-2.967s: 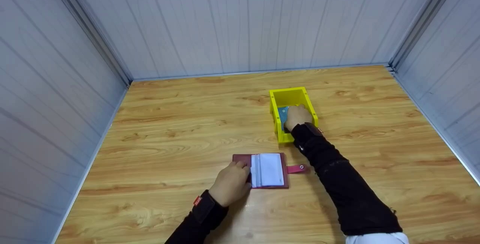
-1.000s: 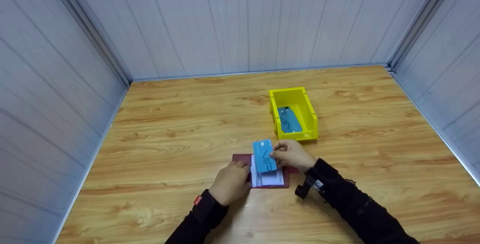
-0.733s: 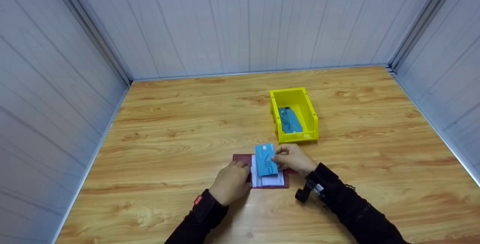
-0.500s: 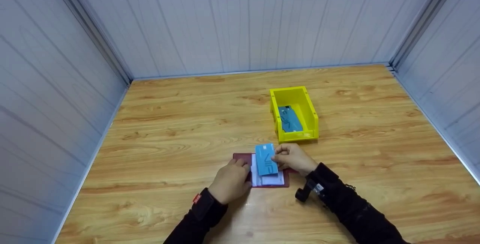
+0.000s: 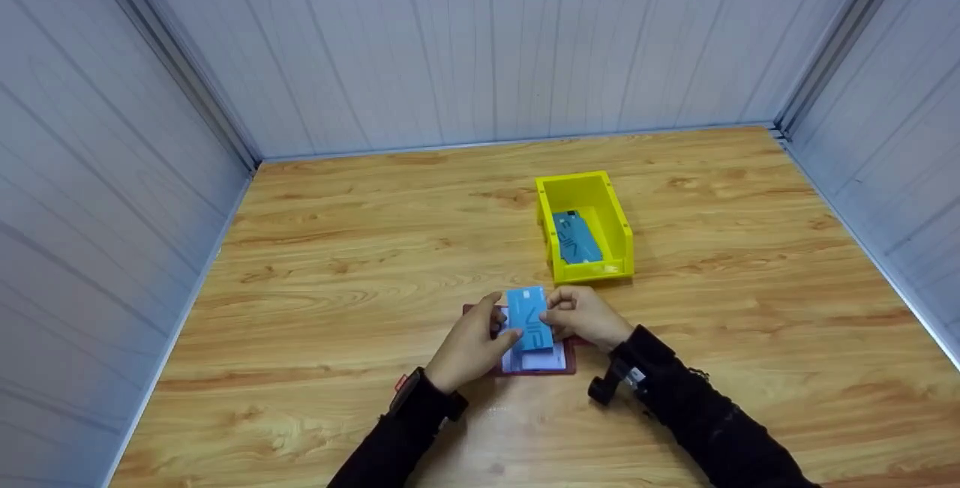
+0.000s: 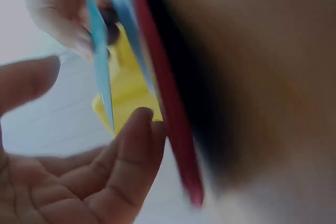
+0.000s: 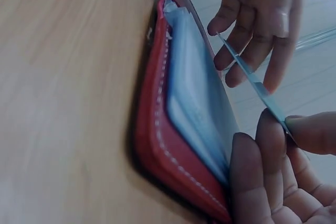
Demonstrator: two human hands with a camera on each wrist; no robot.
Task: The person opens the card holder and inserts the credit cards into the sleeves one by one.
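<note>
My right hand point(image 5: 590, 317) pinches a blue VIP card point(image 5: 527, 315) by its right edge, thumb against fingers, above an open card holder. The holder point(image 5: 571, 362) has a dark red cover and clear plastic sleeves point(image 7: 197, 85), and lies flat on the table. My left hand point(image 5: 466, 347) is at the card's left side, thumb and fingers spread around its edge. In the left wrist view that thumb point(image 6: 31, 82) stands away from the card, while the fingertips are right at the holder's red cover point(image 6: 170, 98). The holder's strap is mostly hidden behind my right hand.
Behind the holder stands a yellow bin point(image 5: 628, 252) with several blue cards point(image 5: 577, 239) lying in it. A wood-grain table point(image 5: 337, 248) is bounded by pale panels point(image 5: 450, 46) at the back and both sides.
My right hand has brought the card from the yellow bin to above the holder. My left hand has lifted off the holder's left cover and turned towards the card.
</note>
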